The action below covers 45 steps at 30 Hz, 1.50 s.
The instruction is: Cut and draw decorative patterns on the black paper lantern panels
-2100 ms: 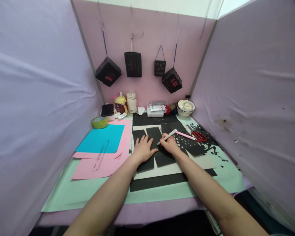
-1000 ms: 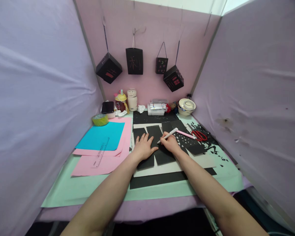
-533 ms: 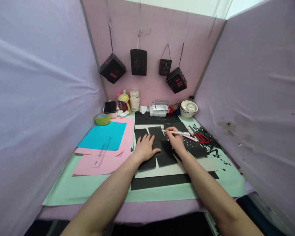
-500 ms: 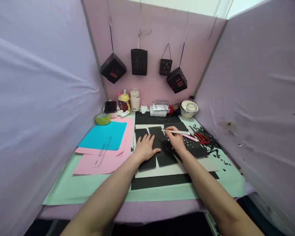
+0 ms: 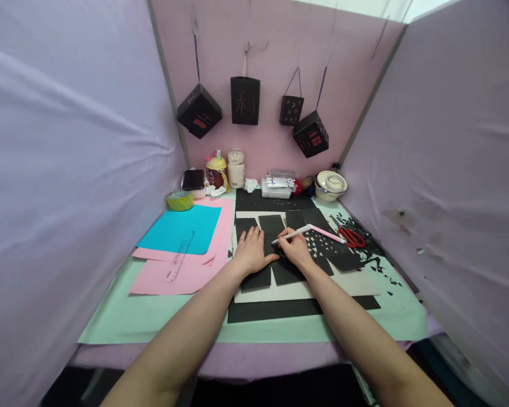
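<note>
Black card panels [image 5: 346, 260], at least four, matte and straight-edged, lie on one white board [image 5: 294, 293] beneath and around both hands. Left hand [image 5: 252, 251]: palm down, flat, fingers spread, grasping nothing. It rests across the left panel [image 5: 258, 280], thumb extended onto the middle panel [image 5: 270, 226]. Right hand [image 5: 294, 250]: fingers closed in a writing grip around one slim white pen-shaped tool [image 5: 297, 232]. The tip points at the middle panel, between the two hands; contact cannot be confirmed.

To the right of the right hand: one panel marked with many small white stars [image 5: 314, 240], one slim pink tool [image 5: 328, 233], one pair of scissors [image 5: 353, 238] with two red loops, and irregular black scraps [image 5: 375, 263] on the green-covered desk [image 5: 407, 316].

To the left of the left hand: one smooth blue sheet [image 5: 182, 223] over pink sheets [image 5: 152, 280], at least two; one clear plastic ruler [image 5: 182, 257] lying across both colours; one round yellow-green tape roll [image 5: 180, 200].

Beyond the hands: one cream bottle [image 5: 236, 172], one clear box [image 5: 275, 192] holding white pens, one round lidded bowl [image 5: 331, 186]. Above these, four black boxes [image 5: 245, 102] hang by cords.
</note>
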### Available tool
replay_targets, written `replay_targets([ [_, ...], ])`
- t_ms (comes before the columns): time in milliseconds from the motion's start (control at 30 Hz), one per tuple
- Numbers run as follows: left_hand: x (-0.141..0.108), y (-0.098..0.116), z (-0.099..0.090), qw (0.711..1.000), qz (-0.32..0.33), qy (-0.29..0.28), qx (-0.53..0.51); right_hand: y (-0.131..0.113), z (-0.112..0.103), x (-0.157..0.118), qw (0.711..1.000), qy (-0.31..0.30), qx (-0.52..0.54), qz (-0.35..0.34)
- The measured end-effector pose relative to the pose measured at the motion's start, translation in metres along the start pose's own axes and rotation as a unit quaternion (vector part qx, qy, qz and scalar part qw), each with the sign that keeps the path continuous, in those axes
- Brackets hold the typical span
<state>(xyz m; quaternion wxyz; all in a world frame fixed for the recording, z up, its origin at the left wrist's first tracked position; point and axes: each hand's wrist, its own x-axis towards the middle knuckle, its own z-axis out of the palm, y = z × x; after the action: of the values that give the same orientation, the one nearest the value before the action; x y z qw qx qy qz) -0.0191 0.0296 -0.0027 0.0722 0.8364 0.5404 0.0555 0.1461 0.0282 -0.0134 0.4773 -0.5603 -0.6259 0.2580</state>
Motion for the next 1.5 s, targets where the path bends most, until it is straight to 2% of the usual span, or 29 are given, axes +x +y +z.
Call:
replay_targets([
  [733,0.0008,-0.0003,0.0010,1.000,0.000,0.002,0.006,-0.0012,0.0019,-0.0011,0.999,-0.026,-0.036,-0.019],
  [1000,0.0004,-0.0011,0.0018,1.000,0.002,0.003,0.006,-0.0002,0.0031,-0.0007,0.999,0.009,-0.045,-0.013],
  [1500,0.0011,-0.0004,0.0016,1.000,-0.001,0.001,0.006,0.0022,0.0034,-0.0015,0.998,-0.023,-0.045,-0.032],
])
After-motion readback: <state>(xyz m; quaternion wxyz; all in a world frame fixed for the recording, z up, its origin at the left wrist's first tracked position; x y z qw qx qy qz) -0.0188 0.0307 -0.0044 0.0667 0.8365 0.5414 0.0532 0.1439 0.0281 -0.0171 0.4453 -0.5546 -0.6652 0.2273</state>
